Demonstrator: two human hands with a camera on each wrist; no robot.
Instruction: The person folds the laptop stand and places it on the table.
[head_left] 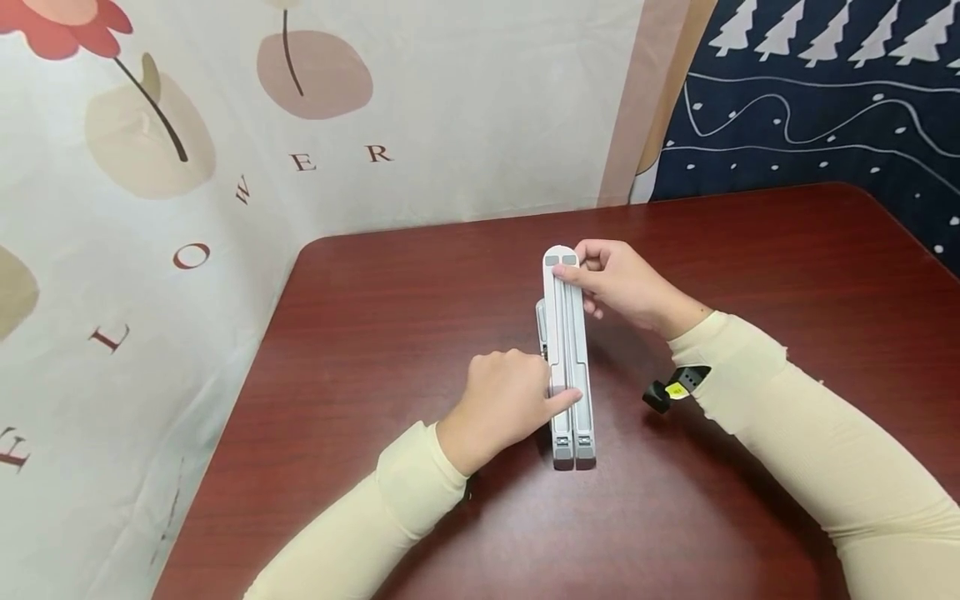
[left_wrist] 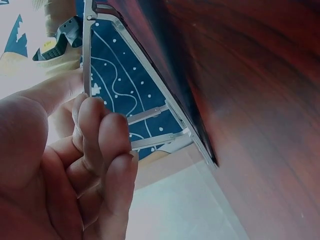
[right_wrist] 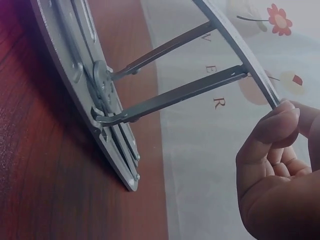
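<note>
A silver folding laptop stand [head_left: 567, 333] stands on the table, its narrow bars side by side and grey pads at both ends. Its upper bars are raised over the base [right_wrist: 65, 65], joined by two slanted struts [right_wrist: 175, 95] in the right wrist view. My left hand [head_left: 506, 400] grips the upper part near its middle, thumb lying across the bars and fingers curled at the left side. At the far rounded end, my right hand [head_left: 622, 279] pinches the upper part between thumb and fingers. The left wrist view shows my left hand's curled fingers [left_wrist: 112, 135] against the raised bar.
A dark red wooden table [head_left: 390, 317] lies beneath, with a pale flower-print cloth [head_left: 465, 100] behind and to the left. A dark blue cloth with white trees [head_left: 810, 108] hangs at the back right. A black device [head_left: 675, 387] is on my right wrist.
</note>
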